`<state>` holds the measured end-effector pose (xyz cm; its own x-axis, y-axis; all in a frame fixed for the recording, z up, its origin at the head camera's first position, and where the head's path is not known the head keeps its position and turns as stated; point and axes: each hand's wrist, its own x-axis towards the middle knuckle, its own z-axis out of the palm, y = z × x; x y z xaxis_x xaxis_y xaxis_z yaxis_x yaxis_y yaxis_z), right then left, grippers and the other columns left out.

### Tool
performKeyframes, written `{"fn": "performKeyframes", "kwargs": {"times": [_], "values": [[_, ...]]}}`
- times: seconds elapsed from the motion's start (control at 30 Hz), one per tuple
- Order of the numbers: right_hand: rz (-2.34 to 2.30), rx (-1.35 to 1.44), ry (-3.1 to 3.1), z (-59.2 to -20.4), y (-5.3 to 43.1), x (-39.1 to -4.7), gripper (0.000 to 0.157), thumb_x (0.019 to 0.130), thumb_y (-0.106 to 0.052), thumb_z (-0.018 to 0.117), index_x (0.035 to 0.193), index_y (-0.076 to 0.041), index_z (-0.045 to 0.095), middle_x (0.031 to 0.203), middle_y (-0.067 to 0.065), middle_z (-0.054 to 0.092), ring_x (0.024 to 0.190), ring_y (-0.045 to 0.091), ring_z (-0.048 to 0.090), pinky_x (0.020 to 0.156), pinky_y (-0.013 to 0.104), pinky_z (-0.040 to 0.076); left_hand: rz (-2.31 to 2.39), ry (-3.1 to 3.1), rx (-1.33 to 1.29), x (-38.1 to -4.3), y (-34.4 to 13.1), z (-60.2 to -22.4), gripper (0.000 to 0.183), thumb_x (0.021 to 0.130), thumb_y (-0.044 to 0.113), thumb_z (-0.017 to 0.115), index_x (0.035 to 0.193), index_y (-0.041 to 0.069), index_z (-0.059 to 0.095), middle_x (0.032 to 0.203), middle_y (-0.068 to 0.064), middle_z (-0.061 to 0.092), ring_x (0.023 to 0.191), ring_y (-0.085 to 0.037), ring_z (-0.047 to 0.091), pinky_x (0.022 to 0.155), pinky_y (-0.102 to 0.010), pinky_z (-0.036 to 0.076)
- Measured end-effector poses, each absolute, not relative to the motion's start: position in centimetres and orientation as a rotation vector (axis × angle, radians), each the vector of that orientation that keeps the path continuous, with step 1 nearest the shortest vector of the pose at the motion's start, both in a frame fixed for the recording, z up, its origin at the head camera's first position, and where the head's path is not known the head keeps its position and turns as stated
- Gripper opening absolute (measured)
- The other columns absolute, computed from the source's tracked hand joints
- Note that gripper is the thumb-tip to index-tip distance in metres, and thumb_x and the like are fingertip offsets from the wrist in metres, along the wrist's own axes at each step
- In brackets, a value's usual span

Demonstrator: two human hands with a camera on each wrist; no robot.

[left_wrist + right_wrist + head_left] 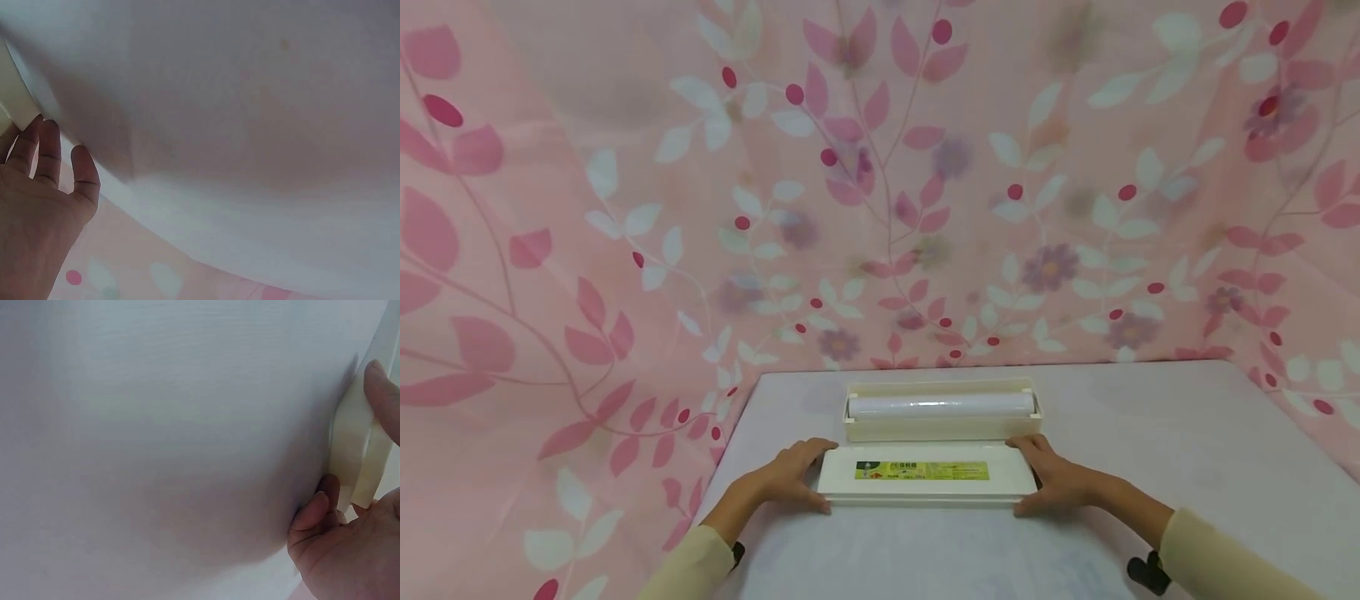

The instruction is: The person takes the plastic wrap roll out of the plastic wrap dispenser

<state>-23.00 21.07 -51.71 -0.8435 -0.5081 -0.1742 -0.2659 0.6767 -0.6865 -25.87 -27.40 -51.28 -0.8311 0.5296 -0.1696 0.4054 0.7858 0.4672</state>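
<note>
In the head view a long white lid (917, 492) with a yellow-green label (922, 471) lies close to the tabletop, label side up. My left hand (790, 477) grips its left end, thumb at the near corner and fingers at the far one. At the right end my right hand (1056, 477) holds it the same way. Just behind the lid stands an uncovered cream box (943, 430) with a roll of cling film (942, 406) lying in it. The right wrist view shows the lid's edge (350, 450) between thumb and fingers.
A white cloth covers the table (1150, 467). Along the back and sides hangs a pink curtain (910, 208) printed with leaves and flowers. Dark straps (1148, 573) show at both wrists, by the cream sleeves (1225, 558).
</note>
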Motion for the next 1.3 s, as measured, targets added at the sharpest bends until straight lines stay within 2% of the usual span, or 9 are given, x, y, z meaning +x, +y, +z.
{"fn": "performKeyframes", "kwargs": {"times": [0.33,0.5,0.63,0.77,0.9,1.0,1.13,1.23,1.3], "values": [[-0.95,-0.585,2.577,-51.3,21.3,-23.7,0.105,0.072,-0.042,0.087,0.149,-0.007,0.027,0.141,0.021,0.027,0.127,0.038,0.037,0.103,0.062,0.035,0.634,2.692,0.694,-26.4,-27.1,-50.8,0.1,0.066,0.052,0.088,0.146,0.013,0.042,0.142,-0.005,0.051,0.128,-0.028,0.046,0.107,-0.064,0.031],[-0.978,-0.61,2.606,-51.6,21.4,-23.4,0.106,0.071,-0.04,0.088,0.149,-0.002,0.028,0.14,0.023,0.029,0.126,0.039,0.038,0.102,0.063,0.036,0.641,2.692,0.667,-26.1,-26.9,-51.0,0.103,0.064,0.049,0.09,0.147,0.011,0.042,0.145,-0.007,0.05,0.131,-0.03,0.046,0.108,-0.062,0.034],[-0.945,-0.587,2.647,-51.5,21.3,-22.7,0.116,0.069,-0.044,0.089,0.151,0.002,0.021,0.143,0.025,0.03,0.127,0.037,0.039,0.104,0.061,0.037,0.646,2.682,0.675,-25.6,-26.9,-51.0,0.111,0.064,0.049,0.091,0.151,0.008,0.035,0.148,-0.012,0.046,0.132,-0.032,0.046,0.108,-0.062,0.035],[-0.896,-0.582,2.684,-50.9,21.8,-22.0,0.12,0.07,-0.047,0.087,0.151,0.007,0.017,0.139,0.025,0.036,0.115,0.03,0.048,0.095,0.048,0.047,0.681,2.699,0.649,-25.0,-27.1,-50.6,0.115,0.068,0.051,0.088,0.156,0.01,0.026,0.153,-0.014,0.038,0.132,-0.034,0.047,0.107,-0.061,0.038],[-0.828,-0.583,2.707,-50.1,22.9,-20.9,0.114,0.076,-0.054,0.079,0.151,0.008,0.02,0.137,0.023,0.04,0.105,0.022,0.054,0.083,0.038,0.051,0.674,2.796,0.612,-24.4,-27.2,-50.3,0.098,0.081,0.058,0.073,0.156,0.014,0.027,0.155,-0.013,0.036,0.139,-0.036,0.04,0.108,-0.063,0.035],[-0.7,-0.596,2.826,-49.4,23.8,-20.4,0.109,0.08,-0.065,0.07,0.151,0.005,0.027,0.14,0.023,0.042,0.11,0.027,0.057,0.086,0.047,0.053,0.58,2.941,0.636,-24.1,-27.4,-49.9,0.085,0.09,0.06,0.061,0.155,0.015,0.03,0.157,-0.015,0.035,0.143,-0.038,0.035,0.109,-0.067,0.03],[-0.532,-0.55,3.074,-48.8,24.7,-20.3,0.098,0.083,-0.07,0.062,0.146,0.002,0.038,0.141,0.024,0.046,0.119,0.041,0.055,0.09,0.061,0.048,0.403,3.136,0.62,-24.1,-27.9,-49.7,0.074,0.095,0.059,0.052,0.155,0.021,0.033,0.161,-0.018,0.027,0.145,-0.041,0.029,0.11,-0.071,0.019],[-0.456,-0.514,3.191,-49.4,25.4,-20.3,0.096,0.086,-0.068,0.059,0.147,0.003,0.035,0.147,0.028,0.04,0.124,0.047,0.048,0.094,0.068,0.041,0.321,3.195,0.554,-24.1,-28.3,-49.9,0.07,0.097,0.058,0.048,0.156,0.024,0.031,0.164,-0.018,0.018,0.147,-0.043,0.023,0.11,-0.073,0.011],[-0.425,-0.5,3.223,-50.0,26.1,-20.5,0.099,0.088,-0.067,0.058,0.151,0.003,0.026,0.153,0.029,0.03,0.13,0.05,0.042,0.097,0.07,0.035,0.287,3.211,0.52,-24.3,-28.4,-50.0,0.07,0.098,0.058,0.046,0.157,0.025,0.029,0.165,-0.019,0.014,0.148,-0.044,0.02,0.11,-0.073,0.008]]}}
